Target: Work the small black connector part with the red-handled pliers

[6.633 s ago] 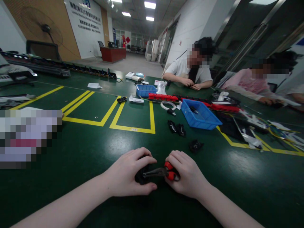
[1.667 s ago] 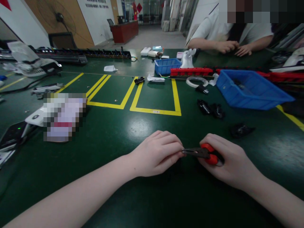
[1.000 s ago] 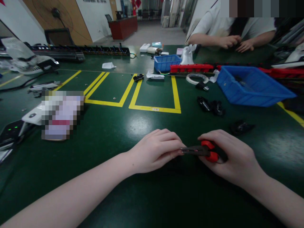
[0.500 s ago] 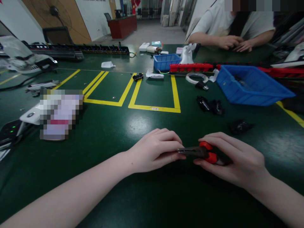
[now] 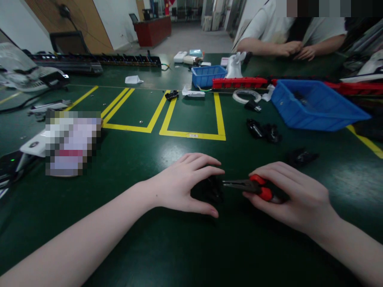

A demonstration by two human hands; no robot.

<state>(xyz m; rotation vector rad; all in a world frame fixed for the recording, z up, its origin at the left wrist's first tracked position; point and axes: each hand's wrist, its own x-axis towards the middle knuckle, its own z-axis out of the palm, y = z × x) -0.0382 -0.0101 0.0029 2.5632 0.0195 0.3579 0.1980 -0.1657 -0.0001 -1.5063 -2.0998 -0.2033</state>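
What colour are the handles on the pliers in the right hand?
Red, with some dark parts; the pliers in the right hand show best in the head view.

green table point(image 5: 134, 155) | yellow tape point(image 5: 220, 115) | blue bins point(image 5: 323, 117) | black pieces point(image 5: 271, 133) | red strip point(image 5: 239, 83)

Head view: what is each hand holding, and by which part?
The right hand holds the pliers by their red handles. The left hand is open around a black part, with no grip on it showing.
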